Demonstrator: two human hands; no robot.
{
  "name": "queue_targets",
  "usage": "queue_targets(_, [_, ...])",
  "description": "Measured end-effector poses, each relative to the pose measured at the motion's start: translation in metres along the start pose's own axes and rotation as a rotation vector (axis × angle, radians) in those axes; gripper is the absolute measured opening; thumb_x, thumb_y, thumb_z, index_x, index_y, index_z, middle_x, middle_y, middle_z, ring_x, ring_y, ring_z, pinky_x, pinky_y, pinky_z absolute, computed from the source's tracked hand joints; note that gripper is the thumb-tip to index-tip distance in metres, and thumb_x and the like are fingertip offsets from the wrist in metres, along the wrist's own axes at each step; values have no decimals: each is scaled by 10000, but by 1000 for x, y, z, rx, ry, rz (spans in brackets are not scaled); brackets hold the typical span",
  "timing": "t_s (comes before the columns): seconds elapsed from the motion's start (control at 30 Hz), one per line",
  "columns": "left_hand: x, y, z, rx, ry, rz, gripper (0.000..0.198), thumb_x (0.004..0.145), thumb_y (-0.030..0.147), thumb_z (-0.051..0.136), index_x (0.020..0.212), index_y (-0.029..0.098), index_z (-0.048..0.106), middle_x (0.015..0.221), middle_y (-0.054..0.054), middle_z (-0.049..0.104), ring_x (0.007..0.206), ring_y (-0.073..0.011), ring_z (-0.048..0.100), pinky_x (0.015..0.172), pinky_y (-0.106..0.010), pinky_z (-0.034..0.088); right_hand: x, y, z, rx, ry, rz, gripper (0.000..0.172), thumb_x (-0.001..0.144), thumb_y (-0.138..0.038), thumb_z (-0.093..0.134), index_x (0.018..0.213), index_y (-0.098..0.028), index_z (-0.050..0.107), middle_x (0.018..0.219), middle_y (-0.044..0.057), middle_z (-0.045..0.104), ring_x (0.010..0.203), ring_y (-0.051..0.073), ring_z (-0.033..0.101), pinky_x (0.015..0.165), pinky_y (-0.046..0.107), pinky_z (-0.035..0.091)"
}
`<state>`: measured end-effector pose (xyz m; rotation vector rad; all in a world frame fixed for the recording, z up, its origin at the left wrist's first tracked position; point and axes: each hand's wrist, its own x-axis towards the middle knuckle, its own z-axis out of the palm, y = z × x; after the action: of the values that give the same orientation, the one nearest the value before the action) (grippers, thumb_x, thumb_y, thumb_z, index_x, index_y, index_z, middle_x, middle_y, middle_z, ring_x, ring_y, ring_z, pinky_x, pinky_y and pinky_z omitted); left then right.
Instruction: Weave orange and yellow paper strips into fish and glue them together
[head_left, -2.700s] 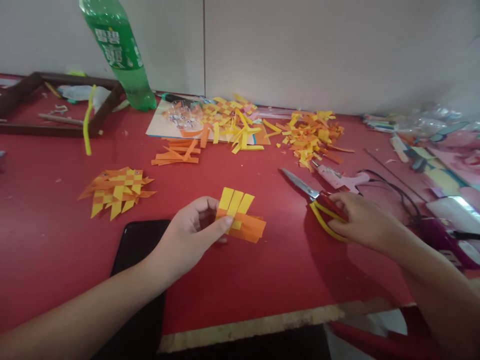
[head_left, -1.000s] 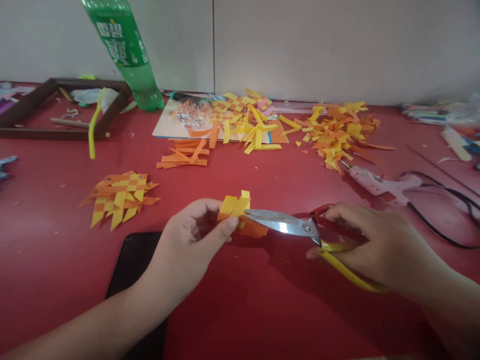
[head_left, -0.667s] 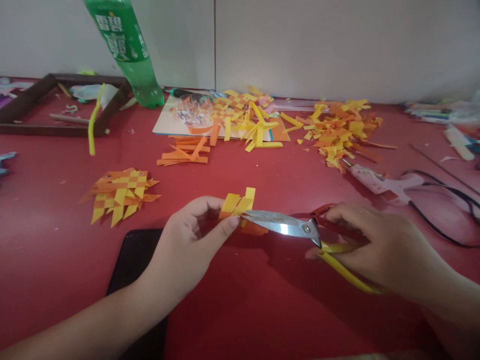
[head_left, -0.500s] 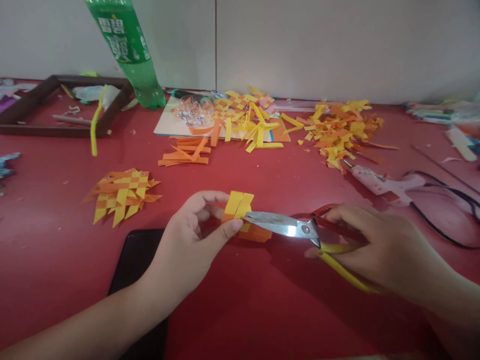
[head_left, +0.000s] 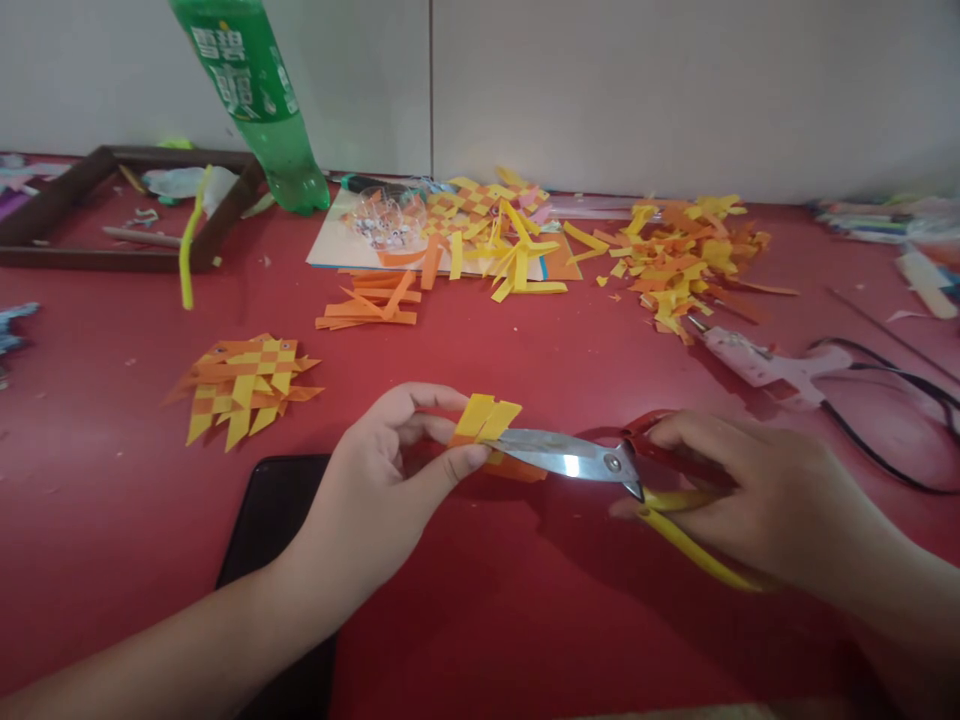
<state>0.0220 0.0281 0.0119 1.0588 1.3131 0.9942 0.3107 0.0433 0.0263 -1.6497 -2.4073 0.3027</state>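
My left hand point(head_left: 409, 465) pinches a small woven piece of yellow and orange paper strips point(head_left: 491, 417) between thumb and fingers, just above the red table. In my right hand point(head_left: 742, 490) are scissors point(head_left: 574, 460) with one red and one yellow handle. Their blades point left, and the tips touch the paper beside my left thumb; whether they bite into it I cannot tell. Part of the paper is hidden behind the blades. Left of my hands lie several finished-looking woven paper fish point(head_left: 251, 385) in a pile.
A black phone point(head_left: 274, 510) lies under my left forearm. A pink glue gun point(head_left: 772, 365) with a black cord is at the right. Further back are orange strips point(head_left: 371, 305), a heap of paper scraps point(head_left: 694, 255), a green bottle point(head_left: 262, 110) and a brown frame point(head_left: 90, 258).
The paper in my left hand has tilted, its yellow ends leaning more to the right. The scissor blades have closed in slightly, while both hands stay nearly in place.
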Motion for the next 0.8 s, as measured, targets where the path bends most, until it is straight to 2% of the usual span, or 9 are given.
queue_targets(0.2, [0, 1, 0, -28, -13, 0, 261, 784, 347, 813, 957, 259, 637, 778, 49, 729, 739, -105, 711, 685, -166, 537, 0, 1, 1, -18, 3, -6, 469, 694, -681, 719, 824, -241, 623, 732, 38, 687, 565, 208, 606, 544, 339, 424])
queue_targets(0.3, [-2, 3, 0, -40, -26, 4, 237, 787, 331, 812, 939, 257, 646, 786, 45, 737, 739, -100, 710, 688, -159, 536, 0, 2, 1, 14, -13, -38, 456, 717, -658, 716, 805, -221, 623, 715, 28, 677, 564, 164, 578, 549, 303, 416])
queue_targets(0.47, [-6, 8, 1, -68, -37, 0, 246, 778, 309, 817, 961, 255, 661, 756, 38, 726, 701, -95, 694, 652, -149, 529, -1, 6, -1, 94, -132, -11, 512, 677, -678, 753, 809, -205, 607, 606, -32, 577, 527, 109, 461, 519, 248, 372])
queue_targets(0.63, [-8, 11, 2, -170, -86, -55, 290, 757, 292, 827, 995, 257, 666, 771, 19, 737, 635, -109, 681, 587, -174, 531, 3, 4, -7, 234, -343, 43, 542, 654, -704, 744, 728, -194, 573, 623, -17, 576, 548, 119, 474, 495, 239, 351])
queue_targets(0.77, [-9, 12, 2, -229, -104, -59, 295, 751, 266, 825, 1000, 267, 667, 810, 14, 750, 641, -114, 677, 579, -182, 528, 3, 2, -11, 337, -436, 88, 560, 610, -715, 763, 710, -202, 560, 599, -30, 537, 530, 116, 444, 460, 232, 346])
queue_targets(0.8, [-9, 12, 2, -236, -107, -58, 297, 750, 259, 823, 1003, 267, 667, 811, 12, 751, 647, -117, 677, 586, -185, 532, 3, 1, -12, 340, -420, 100, 579, 594, -742, 753, 697, -206, 561, 580, -38, 520, 514, 113, 438, 447, 229, 350])
